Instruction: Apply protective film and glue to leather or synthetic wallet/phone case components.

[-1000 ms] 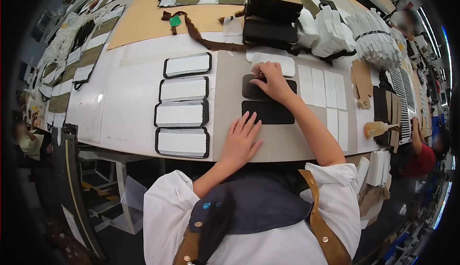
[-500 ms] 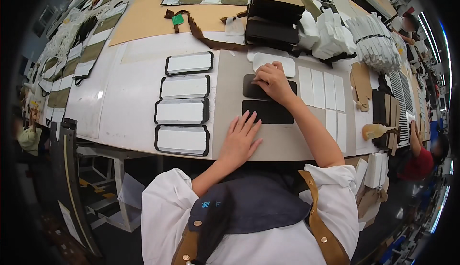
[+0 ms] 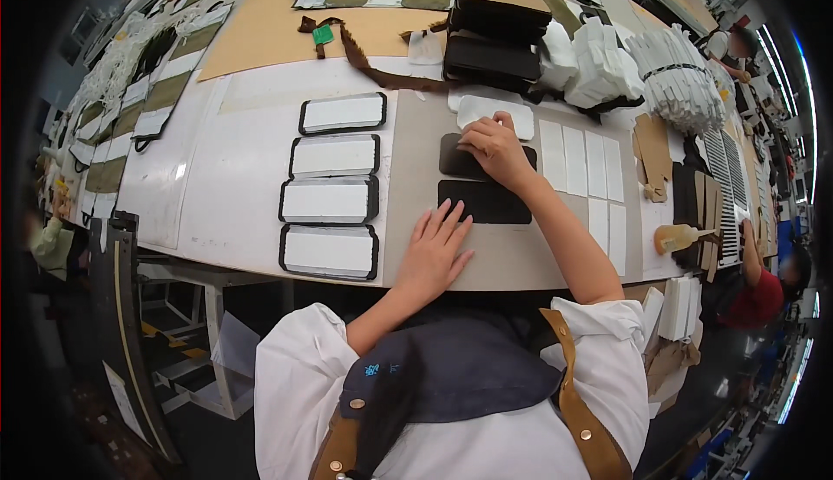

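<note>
My left hand (image 3: 434,250) lies palm down on the grey board (image 3: 512,259), fingers spread. Its fingertips reach the left end of a black rectangular panel (image 3: 490,203) with rounded corners. Just beyond it, my right hand (image 3: 496,150) is bent in a pinch over a second dark panel (image 3: 455,161), covering part of it. Whatever sits between those fingertips is hidden. Behind the right hand is a white rounded piece (image 3: 518,121). To the right, narrow white strips (image 3: 575,161) lie side by side on the board.
Left of the board, several black-edged pieces with white panels (image 3: 330,200) form a column. Stacked black pieces (image 3: 492,62), white bundles (image 3: 599,68) and a brown strap (image 3: 369,68) sit farther back. A bottle of yellowish liquid (image 3: 677,238) stands at the right. Other people work at the sides.
</note>
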A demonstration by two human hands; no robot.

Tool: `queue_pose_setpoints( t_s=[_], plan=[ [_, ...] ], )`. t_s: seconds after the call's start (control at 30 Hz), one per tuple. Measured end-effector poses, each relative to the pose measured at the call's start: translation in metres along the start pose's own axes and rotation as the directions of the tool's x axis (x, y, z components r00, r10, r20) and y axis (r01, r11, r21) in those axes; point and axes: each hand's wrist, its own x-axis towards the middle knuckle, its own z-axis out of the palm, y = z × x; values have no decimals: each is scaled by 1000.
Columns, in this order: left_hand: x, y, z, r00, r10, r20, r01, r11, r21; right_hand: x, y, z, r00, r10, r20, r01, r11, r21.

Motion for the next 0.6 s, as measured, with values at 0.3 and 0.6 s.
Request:
queue_pose_setpoints(
  t_s=[0.3, 0.6],
  plan=[
    [1, 0, 1, 1000, 8, -5, -9, 1000, -8, -2, -11, 3, 997, 24, -80, -35, 990, -134],
    [-1, 0, -4, 965, -207, -163, 117, 891, -439, -24, -56, -73, 992, -30, -122, 34, 999, 32]
  ],
)
